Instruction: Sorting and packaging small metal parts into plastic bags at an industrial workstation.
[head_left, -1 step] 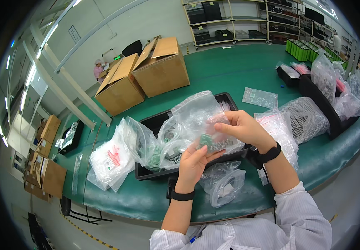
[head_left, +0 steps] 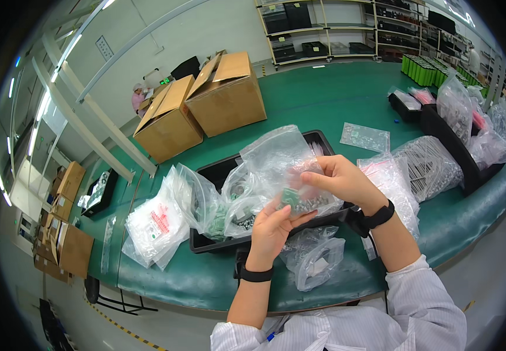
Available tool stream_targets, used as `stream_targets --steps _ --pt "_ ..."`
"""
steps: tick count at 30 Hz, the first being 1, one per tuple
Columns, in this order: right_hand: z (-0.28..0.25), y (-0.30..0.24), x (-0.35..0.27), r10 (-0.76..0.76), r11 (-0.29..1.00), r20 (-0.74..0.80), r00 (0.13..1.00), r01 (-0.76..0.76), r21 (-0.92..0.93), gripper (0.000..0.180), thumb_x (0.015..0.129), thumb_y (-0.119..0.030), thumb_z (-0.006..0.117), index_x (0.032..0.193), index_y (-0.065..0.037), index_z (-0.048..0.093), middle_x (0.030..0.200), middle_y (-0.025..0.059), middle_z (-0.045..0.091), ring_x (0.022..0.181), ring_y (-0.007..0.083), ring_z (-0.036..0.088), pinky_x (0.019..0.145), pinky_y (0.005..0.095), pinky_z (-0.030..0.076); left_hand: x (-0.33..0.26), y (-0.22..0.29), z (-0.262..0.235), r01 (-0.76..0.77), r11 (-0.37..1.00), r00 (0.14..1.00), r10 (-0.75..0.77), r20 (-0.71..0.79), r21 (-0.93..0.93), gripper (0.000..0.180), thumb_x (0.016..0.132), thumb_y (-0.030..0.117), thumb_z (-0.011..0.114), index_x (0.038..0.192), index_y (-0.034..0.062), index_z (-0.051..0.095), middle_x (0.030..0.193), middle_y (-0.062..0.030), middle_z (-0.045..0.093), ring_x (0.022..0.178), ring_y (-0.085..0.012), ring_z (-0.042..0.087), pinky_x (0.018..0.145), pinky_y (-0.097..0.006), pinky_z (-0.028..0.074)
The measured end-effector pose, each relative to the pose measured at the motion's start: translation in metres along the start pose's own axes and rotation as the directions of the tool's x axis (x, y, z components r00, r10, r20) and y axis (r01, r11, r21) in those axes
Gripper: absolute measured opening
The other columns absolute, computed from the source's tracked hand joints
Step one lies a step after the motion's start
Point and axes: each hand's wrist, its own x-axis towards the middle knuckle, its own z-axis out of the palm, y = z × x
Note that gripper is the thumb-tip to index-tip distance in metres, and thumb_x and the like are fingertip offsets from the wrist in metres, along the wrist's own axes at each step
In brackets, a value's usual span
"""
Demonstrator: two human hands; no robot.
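Between my two hands is a clear plastic bag (head_left: 311,203) with small metal parts and a green piece inside. My left hand (head_left: 272,228) supports it from below, thumb pressed on the front. The fingers and thumb of my right hand (head_left: 338,180) pinch it at the upper right. Both hands are over a black tray (head_left: 225,244) filled with more bags. Among these, a bag of pale green pieces (head_left: 221,219) lies at the left. Behind my hands rises a translucent plastic sheet (head_left: 273,149); whether it belongs to the held bag I cannot tell.
White plastic bags (head_left: 158,225) lie left of the tray. A crumpled clear bag (head_left: 317,263) sits before it. To the right are a bag of long metal parts (head_left: 425,169) and a flat clear bag (head_left: 365,137). Cardboard boxes (head_left: 226,96) stand behind on the green table (head_left: 317,93).
The top edge of the translucent plastic behind my hands sits very slightly higher. My hands have kept their place and grip.
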Motion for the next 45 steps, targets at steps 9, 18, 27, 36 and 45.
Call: stream_targets --steps 9,18,27,36,45 --pt "-0.001 -0.002 -0.002 -0.029 0.997 -0.004 1.000 0.030 0.066 0.030 0.097 -0.018 0.060 0.116 0.003 0.066 0.104 0.0095 0.070 0.094 0.0136 0.065 0.076 0.0291 0.060 -0.001 0.002 0.004 0.018 1.000 0.996 -0.016 0.088 -0.015 0.061 0.089 0.003 0.048 0.146 -0.0083 0.026 0.139 -0.0219 0.046 0.130 -0.0368 0.047 0.106 -0.056 0.042" --pt "0.002 -0.003 -0.002 -0.129 0.990 -0.014 0.992 0.128 -0.051 0.028 0.096 -0.017 0.060 0.113 0.003 0.069 0.100 0.0104 0.072 0.094 0.0147 0.066 0.084 0.0287 0.053 0.000 0.000 0.008 -0.016 0.982 0.997 0.029 -0.068 0.187 0.057 0.085 -0.010 0.062 0.138 -0.0058 0.042 0.128 -0.0153 0.055 0.116 -0.0261 0.058 0.095 -0.042 0.054" --pt "0.002 -0.004 -0.002 -0.149 0.987 0.044 0.988 0.151 -0.049 0.030 0.096 -0.020 0.061 0.117 0.001 0.067 0.101 0.0075 0.072 0.095 0.0118 0.065 0.089 0.0269 0.049 0.000 -0.008 0.000 -0.119 0.973 0.986 0.139 -0.091 0.195 0.043 0.082 -0.012 0.065 0.122 -0.0025 0.054 0.119 -0.0122 0.059 0.108 -0.0225 0.062 0.091 -0.039 0.056" --pt "-0.003 -0.017 -0.010 0.056 0.986 0.151 0.987 -0.031 -0.164 0.031 0.087 -0.012 0.071 0.118 -0.005 0.068 0.088 -0.0003 0.068 0.073 0.0041 0.056 0.064 0.0207 0.048 -0.001 -0.001 0.001 -0.091 0.975 0.979 0.124 -0.162 0.202 0.041 0.082 -0.008 0.066 0.121 -0.0025 0.053 0.109 -0.0146 0.064 0.099 -0.0240 0.066 0.089 -0.040 0.057" --pt "0.000 -0.020 -0.011 -0.005 0.989 0.024 1.000 0.009 -0.145 0.024 0.087 -0.009 0.069 0.111 -0.004 0.071 0.079 -0.0007 0.066 0.068 0.0044 0.054 0.062 0.0215 0.045 -0.001 0.002 0.004 -0.100 0.977 0.977 0.131 -0.166 0.186 0.046 0.081 -0.009 0.066 0.124 -0.0043 0.050 0.108 -0.0177 0.064 0.097 -0.0284 0.068 0.086 -0.038 0.059"
